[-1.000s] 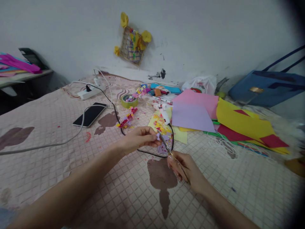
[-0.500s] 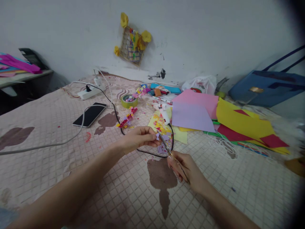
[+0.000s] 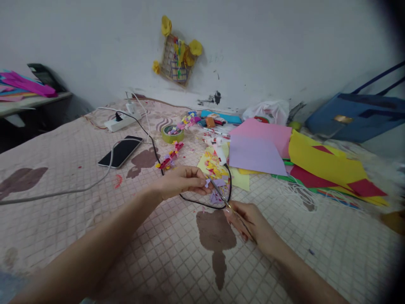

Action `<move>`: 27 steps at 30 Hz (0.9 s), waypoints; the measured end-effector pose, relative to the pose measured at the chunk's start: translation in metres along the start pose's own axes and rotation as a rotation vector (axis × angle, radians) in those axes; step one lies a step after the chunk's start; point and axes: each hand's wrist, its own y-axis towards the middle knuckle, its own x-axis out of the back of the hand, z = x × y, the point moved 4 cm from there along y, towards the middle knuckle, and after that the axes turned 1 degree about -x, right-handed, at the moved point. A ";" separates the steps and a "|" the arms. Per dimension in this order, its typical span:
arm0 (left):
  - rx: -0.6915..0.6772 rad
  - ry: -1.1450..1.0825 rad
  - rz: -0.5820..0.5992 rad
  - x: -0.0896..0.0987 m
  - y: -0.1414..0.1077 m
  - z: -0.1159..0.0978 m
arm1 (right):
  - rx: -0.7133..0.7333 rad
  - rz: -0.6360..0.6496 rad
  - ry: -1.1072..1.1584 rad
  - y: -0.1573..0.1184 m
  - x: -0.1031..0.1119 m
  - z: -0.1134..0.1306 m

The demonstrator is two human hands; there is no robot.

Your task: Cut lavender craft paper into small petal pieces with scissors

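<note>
My left hand (image 3: 186, 181) pinches a small purple paper piece (image 3: 207, 183) between thumb and fingers. In my right hand (image 3: 245, 219) is a pair of scissors (image 3: 220, 192), its blades pointing up and left to the purple piece. Whether the blades touch the paper is too small to tell. Just beyond the hands, purple scraps (image 3: 218, 195) and small yellow and red cuttings (image 3: 215, 164) lie in a heap. A white glue gun (image 3: 219, 153) rests on pale yellow paper behind them. A pink strip with small paper flowers (image 3: 171, 156) lies beyond my left hand.
A black cord (image 3: 202, 204) loops around the cuttings. Left are a phone (image 3: 120, 152), a grey cable (image 3: 79, 188) and a power strip (image 3: 122, 121). A green tape roll (image 3: 172, 134) stands behind. Purple paper (image 3: 256, 156), yellow paper (image 3: 325, 156) and white string (image 3: 297, 192) lie right.
The scissors and my right hand have shifted slightly right and down. My left hand keeps its pinch on the purple piece, which is turned a little. The whole view has moved slightly.
</note>
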 end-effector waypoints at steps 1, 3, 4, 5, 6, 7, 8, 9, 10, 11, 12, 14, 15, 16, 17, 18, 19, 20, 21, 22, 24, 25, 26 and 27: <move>0.003 0.003 0.017 0.000 0.000 -0.001 | -0.007 0.017 0.007 0.000 0.001 -0.002; 0.004 0.001 0.043 0.000 0.000 -0.002 | -0.020 0.062 0.045 0.001 0.002 -0.003; 0.005 -0.003 0.053 -0.001 -0.001 -0.002 | -0.022 0.090 0.065 0.000 0.002 -0.003; 0.007 -0.009 0.060 -0.002 -0.001 -0.002 | -0.022 0.118 0.082 0.000 0.002 -0.002; 0.010 -0.015 0.067 -0.003 -0.001 -0.003 | -0.018 0.140 0.094 -0.001 0.002 0.000; 0.014 -0.018 0.074 -0.004 -0.001 -0.003 | -0.013 0.157 0.100 -0.002 0.003 0.002; 0.017 -0.021 0.081 -0.005 -0.002 -0.003 | -0.009 0.168 0.103 -0.004 0.004 0.004; 0.020 -0.022 0.088 -0.005 -0.002 -0.003 | -0.008 0.177 0.101 -0.004 0.004 0.006; 0.022 -0.022 0.094 -0.006 -0.002 -0.002 | -0.008 0.184 0.096 -0.005 0.005 0.007; 0.024 -0.021 0.100 -0.006 -0.002 -0.002 | -0.006 0.188 0.086 -0.005 0.006 0.007; 0.027 -0.021 0.104 -0.006 -0.002 -0.001 | -0.003 0.192 0.073 -0.005 0.007 0.007; 0.035 -0.026 0.112 -0.005 -0.002 0.000 | 0.014 0.199 0.042 -0.005 0.009 0.005; 0.040 -0.031 0.116 -0.005 -0.002 0.001 | 0.026 0.200 0.028 -0.004 0.010 0.005; 0.044 -0.036 0.121 -0.005 -0.002 0.002 | 0.036 0.201 0.019 -0.004 0.010 0.005; 0.048 -0.041 0.126 -0.004 -0.002 0.002 | 0.042 0.199 0.015 -0.004 0.011 0.005; 0.050 -0.044 0.133 -0.004 -0.002 0.003 | 0.042 0.197 0.014 -0.004 0.011 0.005; 0.051 -0.046 0.141 -0.004 -0.002 0.003 | 0.038 0.192 0.016 -0.004 0.012 0.005; 0.052 -0.047 0.148 -0.004 -0.002 0.003 | 0.029 0.189 0.019 -0.004 0.012 0.005; 0.055 -0.046 0.153 -0.004 -0.002 0.003 | 0.020 0.189 0.021 -0.004 0.012 0.005; 0.059 -0.045 0.156 -0.003 -0.002 0.004 | 0.014 0.190 0.021 -0.004 0.012 0.005; 0.067 -0.042 0.155 -0.003 -0.002 0.004 | 0.010 0.194 0.016 -0.004 0.012 0.003; 0.070 -0.042 0.152 -0.003 -0.002 0.005 | 0.008 0.195 0.013 -0.004 0.013 0.002; 0.071 -0.043 0.152 -0.002 -0.002 0.005 | 0.003 0.197 0.007 -0.004 0.013 0.001; 0.070 -0.044 0.153 -0.002 -0.002 0.005 | 0.000 0.197 0.001 -0.004 0.013 -0.001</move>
